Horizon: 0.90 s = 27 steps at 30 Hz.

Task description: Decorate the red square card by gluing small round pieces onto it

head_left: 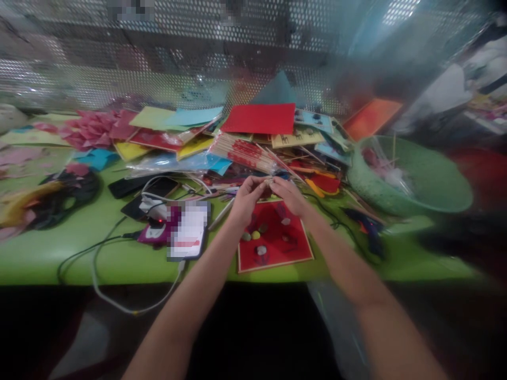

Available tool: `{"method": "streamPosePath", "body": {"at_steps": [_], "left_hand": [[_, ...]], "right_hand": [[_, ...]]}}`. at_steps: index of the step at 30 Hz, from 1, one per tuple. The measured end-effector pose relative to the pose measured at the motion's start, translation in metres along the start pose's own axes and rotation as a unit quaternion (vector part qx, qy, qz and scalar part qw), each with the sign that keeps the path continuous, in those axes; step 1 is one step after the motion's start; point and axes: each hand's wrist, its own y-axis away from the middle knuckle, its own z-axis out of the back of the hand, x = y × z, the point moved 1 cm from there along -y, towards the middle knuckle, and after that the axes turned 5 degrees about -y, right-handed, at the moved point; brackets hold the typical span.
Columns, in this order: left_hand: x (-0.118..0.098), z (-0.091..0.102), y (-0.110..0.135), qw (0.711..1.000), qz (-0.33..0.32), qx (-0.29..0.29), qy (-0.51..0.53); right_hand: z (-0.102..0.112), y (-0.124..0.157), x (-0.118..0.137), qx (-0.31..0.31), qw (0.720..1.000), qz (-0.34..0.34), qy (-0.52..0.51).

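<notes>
My left hand (248, 196) and my right hand (288, 194) meet over the far edge of a red card (277, 248). Their fingertips pinch together on something small and pale (269, 180), too small to name. The card lies flat near the table's front edge and has a light border. Small round pieces are on it, among them a yellow one (256, 235) and a whitish one (261, 250), along with dark drawn lines. My hands hide part of the card's far side.
Left of the card lie a phone (189, 229), a purple power bank (154, 232) and cables. Behind are coloured papers, a red sheet (259, 118) and bundled sticks (241, 152). To the right are orange-handled scissors (317, 187), a dark glue gun (368, 229) and a green basin (435, 179).
</notes>
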Motion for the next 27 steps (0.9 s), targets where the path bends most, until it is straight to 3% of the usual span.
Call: {"method": "streamPosePath", "body": {"at_steps": [8,17,22,27], "left_hand": [[0.001,-0.001,-0.001,0.999,-0.028,0.005,-0.033],[0.0,-0.003,0.0,1.0,-0.009,-0.001,-0.017],[0.0,-0.002,0.0,1.0,0.011,0.006,0.002],[0.001,-0.001,-0.001,0.999,0.008,0.015,-0.034]], "right_hand": [[-0.002,-0.002,0.0,-0.015,1.0,-0.009,-0.021],[-0.001,-0.004,-0.008,-0.045,0.998,-0.028,-0.031],[-0.001,-0.001,0.004,-0.018,0.998,-0.032,-0.046],[0.006,0.002,0.014,-0.072,0.991,0.05,0.105]]}}
